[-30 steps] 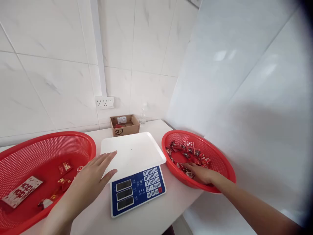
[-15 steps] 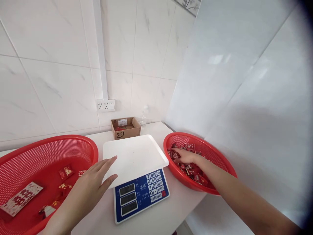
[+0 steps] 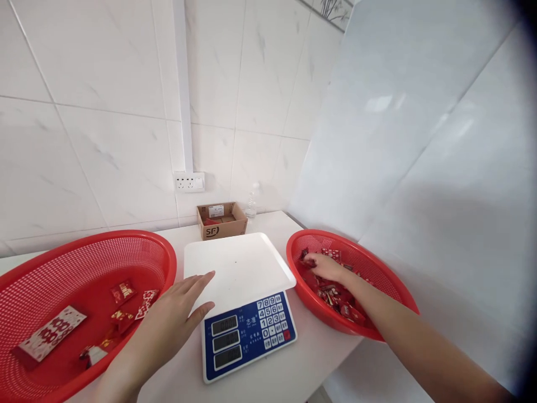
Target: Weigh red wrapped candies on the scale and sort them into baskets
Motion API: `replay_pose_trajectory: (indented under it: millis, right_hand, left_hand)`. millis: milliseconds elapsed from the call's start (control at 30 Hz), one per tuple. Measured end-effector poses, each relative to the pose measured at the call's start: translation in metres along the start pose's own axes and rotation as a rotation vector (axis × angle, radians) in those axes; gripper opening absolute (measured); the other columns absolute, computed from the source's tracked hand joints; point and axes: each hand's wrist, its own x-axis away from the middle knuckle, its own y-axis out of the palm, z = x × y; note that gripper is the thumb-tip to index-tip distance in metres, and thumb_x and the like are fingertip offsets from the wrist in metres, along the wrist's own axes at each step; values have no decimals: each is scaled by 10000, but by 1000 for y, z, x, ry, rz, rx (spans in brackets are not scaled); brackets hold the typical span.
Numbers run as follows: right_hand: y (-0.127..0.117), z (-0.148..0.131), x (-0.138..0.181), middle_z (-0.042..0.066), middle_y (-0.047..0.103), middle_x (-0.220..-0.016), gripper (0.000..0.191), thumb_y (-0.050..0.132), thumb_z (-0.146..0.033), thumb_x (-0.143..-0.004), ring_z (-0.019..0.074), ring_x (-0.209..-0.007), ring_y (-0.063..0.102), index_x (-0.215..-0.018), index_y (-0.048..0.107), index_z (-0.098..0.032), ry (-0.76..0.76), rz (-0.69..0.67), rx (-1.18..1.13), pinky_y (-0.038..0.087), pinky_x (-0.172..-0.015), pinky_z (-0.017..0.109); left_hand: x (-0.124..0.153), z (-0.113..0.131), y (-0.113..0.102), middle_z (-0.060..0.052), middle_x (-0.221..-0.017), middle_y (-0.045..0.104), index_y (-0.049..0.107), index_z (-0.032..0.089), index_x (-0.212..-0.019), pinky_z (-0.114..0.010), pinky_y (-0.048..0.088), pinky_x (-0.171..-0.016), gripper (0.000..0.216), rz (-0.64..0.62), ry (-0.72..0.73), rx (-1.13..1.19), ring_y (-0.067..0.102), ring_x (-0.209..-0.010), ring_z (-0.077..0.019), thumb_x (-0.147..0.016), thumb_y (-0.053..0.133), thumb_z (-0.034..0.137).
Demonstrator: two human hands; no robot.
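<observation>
My right hand (image 3: 329, 267) reaches into the right red basket (image 3: 384, 274), its fingers closed around some red-wrapped candies (image 3: 309, 261). More wrapped candies (image 3: 346, 309) lie below it on the basket floor. My left hand (image 3: 184, 302) is open, fingers stretched out and holding nothing. It hovers by the left edge of a digital scale, whose white pan (image 3: 241, 266) carries nothing but small dark specks. The scale's blue panel (image 3: 249, 333) has number keys and three displays.
A larger red basket (image 3: 155, 246) on the left holds several wrapped candies (image 3: 122, 291) and a printed red-and-white packet (image 3: 54, 333). Behind the scale stand an open cardboard box (image 3: 226, 229) and a clear bottle (image 3: 250, 207). A wall socket (image 3: 189, 182) is above the white table (image 3: 188, 380).
My right hand has closed on candies and lifted them slightly within the right basket. My left hand stays open beside the scale. The whole view has shifted a little.
</observation>
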Motion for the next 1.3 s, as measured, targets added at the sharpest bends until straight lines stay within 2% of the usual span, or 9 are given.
replay_pose_trajectory:
  millis: [67, 167, 267, 433, 567, 733, 900, 1033, 1300]
  right_hand:
    - [-11, -3, -14, 66, 671, -1049, 294, 560, -162, -677, 218, -989, 601, -967, 611, -176, -11, 67, -13, 436, -889, 311]
    - [-27, -18, -9, 78, 643, -1089, 348, 556, -270, -743, 203, -971, 605, -1080, 548, -182, -50, 169, -179, 463, -848, 297]
    - [-27, -56, 2, 53, 654, -1016, 396, 636, -337, -701, 192, -860, 627, -1066, 547, -210, -105, 130, -444, 502, -754, 295]
    - [11, -130, 8, 25, 653, -938, 420, 716, -348, -650, 182, -824, 622, -1016, 550, -228, -190, -144, -615, 526, -722, 308]
    - [46, -160, 3, 29, 623, -972, 392, 659, -418, -719, 166, -835, 606, -1047, 547, -236, -266, -229, -634, 530, -698, 297]
    - [59, -169, 3, 37, 607, -919, 364, 595, -493, -756, 176, -800, 594, -1001, 549, -228, -223, -241, -652, 538, -608, 306]
    - [56, -161, 4, 54, 633, -1057, 394, 543, -504, -795, 202, -907, 615, -1088, 553, -241, -279, -262, -464, 509, -776, 340]
    - [55, -152, -3, 64, 622, -1122, 378, 511, -437, -824, 202, -965, 607, -1150, 512, -248, -267, -173, -256, 470, -851, 335]
    - [58, -140, -8, 55, 616, -1109, 318, 490, -270, -799, 161, -887, 617, -1114, 523, -247, -298, -138, -167, 485, -752, 282]
  left_hand:
    - [-1, 2, -1, -68, -1265, 576, 403, 261, -1364, -396, 478, -898, 472, -5, 3, 11, 557, -1131, -260, -926, 359, 432]
    - [0, 4, -4, -71, -1274, 570, 418, 257, -1353, -399, 473, -899, 458, -6, 13, 36, 548, -1140, -265, -923, 382, 409]
    - [1, 8, -6, -73, -1292, 554, 415, 252, -1351, -408, 451, -921, 451, -29, 12, 64, 525, -1164, -265, -922, 398, 392]
    - [4, 10, -8, -73, -1348, 500, 371, 252, -1373, -420, 379, -991, 464, -70, 11, 118, 452, -1231, -254, -929, 409, 378]
    - [4, 9, -8, -71, -1382, 463, 349, 253, -1386, -424, 332, -1033, 488, -112, -5, 140, 397, -1278, -254, -920, 439, 369]
    - [3, 7, -8, -74, -1408, 428, 376, 254, -1369, -460, 299, -1046, 482, -145, -29, 127, 340, -1312, -288, -904, 474, 333]
    - [0, 5, -1, -60, -1355, 480, 424, 272, -1325, -478, 277, -1047, 423, -165, 35, 116, 324, -1317, -292, -906, 468, 297]
    - [-1, 2, 9, -45, -1285, 532, 472, 280, -1267, -478, 276, -1035, 357, -163, 88, 104, 339, -1300, -298, -911, 454, 277]
    - [-5, 0, 19, -65, -1184, 570, 529, 231, -1169, -417, 333, -992, 286, -94, 130, 89, 443, -1183, -248, -898, 441, 212]
